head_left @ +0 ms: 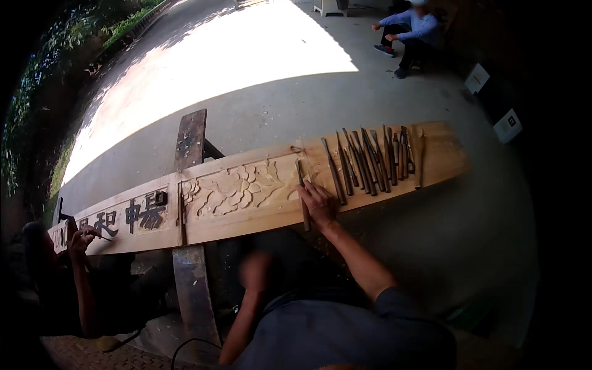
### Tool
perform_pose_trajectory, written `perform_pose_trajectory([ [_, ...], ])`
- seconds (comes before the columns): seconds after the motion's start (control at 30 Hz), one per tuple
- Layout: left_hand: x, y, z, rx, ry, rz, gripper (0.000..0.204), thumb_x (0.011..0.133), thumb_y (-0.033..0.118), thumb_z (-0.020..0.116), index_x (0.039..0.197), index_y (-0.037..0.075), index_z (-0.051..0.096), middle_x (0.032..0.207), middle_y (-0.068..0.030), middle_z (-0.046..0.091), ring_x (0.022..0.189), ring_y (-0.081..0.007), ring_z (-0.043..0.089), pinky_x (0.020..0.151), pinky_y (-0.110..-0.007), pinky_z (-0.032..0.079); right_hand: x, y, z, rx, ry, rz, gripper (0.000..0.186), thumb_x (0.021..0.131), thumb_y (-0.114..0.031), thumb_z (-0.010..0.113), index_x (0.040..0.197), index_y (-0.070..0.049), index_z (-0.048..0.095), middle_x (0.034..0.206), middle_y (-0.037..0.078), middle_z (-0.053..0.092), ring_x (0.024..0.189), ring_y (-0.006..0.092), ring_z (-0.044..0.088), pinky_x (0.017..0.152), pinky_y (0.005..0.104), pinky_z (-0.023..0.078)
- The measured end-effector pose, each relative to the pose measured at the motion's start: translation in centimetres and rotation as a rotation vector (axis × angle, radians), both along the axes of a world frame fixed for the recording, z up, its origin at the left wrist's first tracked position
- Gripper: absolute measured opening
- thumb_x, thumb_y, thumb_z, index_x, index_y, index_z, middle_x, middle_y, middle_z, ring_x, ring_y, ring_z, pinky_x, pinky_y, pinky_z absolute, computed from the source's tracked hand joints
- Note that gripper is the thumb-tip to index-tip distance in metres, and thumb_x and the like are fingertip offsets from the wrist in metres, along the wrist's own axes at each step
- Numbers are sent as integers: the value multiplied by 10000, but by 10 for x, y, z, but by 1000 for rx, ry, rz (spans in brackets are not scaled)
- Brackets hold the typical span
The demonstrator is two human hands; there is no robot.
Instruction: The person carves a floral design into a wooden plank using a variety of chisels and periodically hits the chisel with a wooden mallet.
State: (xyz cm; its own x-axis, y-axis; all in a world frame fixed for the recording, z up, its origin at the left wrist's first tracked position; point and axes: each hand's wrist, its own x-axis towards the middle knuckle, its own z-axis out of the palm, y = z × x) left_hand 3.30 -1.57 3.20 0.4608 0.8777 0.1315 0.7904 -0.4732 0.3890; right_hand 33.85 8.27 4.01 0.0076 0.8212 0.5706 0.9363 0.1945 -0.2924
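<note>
We see from above a long, pale wooden board (445, 151) running from the lower left to the upper right and lying across a dark plank (191, 140). Our right hand (319, 202) rests at the right end of the carved panel, its grip closed about a slim chisel (306, 222); the narrow tip points away from us, and the butt of the handle shows below the fingers. Our left hand (255, 271) lies below the board's near edge, well apart from the chisel; it is blurred, and we cannot tell whether its grip is open or holds anything. The floral relief (240, 188), with petals and curling leaves, fills the panel to the left of the chisel. To the right of our right hand, a row of carving tools (372, 166) lies side by side on the board, most of them slanting. A narrow dark strip (182, 213) separates the relief from a section of dark characters (132, 216), where we note a co-worker's hand (78, 242) with a thin tool. Beyond, a person in light blue (422, 28) sits on the shaded side of the pavement.
</note>
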Motion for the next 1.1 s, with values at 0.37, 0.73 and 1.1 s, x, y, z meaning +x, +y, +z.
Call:
perform_pose_trajectory([
  [0.37, 4, 25, 6, -177, -174, 226, 179, 1023, 309, 773, 974, 148, 835, 836, -157, 720, 758, -372, 711, 664, -515, 547, -7, 10, 10, -40, -62, 21, 327, 953, 5, 786, 1271, -65, 812, 1245, 222, 811, 1013, 404, 799, 889, 451, 649],
  [0.73, -2, 61, 14, -189, -374, 138, 271, 884, 90, 920, 1136, 71, 823, 758, -39, 616, 665, -224, 617, 636, -358, 505, -13, 9, 15, -183, -140, 19, 292, 991, 17, 745, 1277, 2, 805, 1252, 276, 806, 1089, 479, 796, 978, 519, 641],
  [1.1, 6, 93, 13, 66, -595, 70, 256, 913, 138, 883, 1159, 88, 832, 835, -9, 771, 621, -144, 689, 550, -292, 510, -12, 10, 19, -262, -179, 18, 307, 1009, 30, 709, 1311, 53, 757, 1256, 289, 799, 1163, 499, 776, 1035, 545, 623],
])
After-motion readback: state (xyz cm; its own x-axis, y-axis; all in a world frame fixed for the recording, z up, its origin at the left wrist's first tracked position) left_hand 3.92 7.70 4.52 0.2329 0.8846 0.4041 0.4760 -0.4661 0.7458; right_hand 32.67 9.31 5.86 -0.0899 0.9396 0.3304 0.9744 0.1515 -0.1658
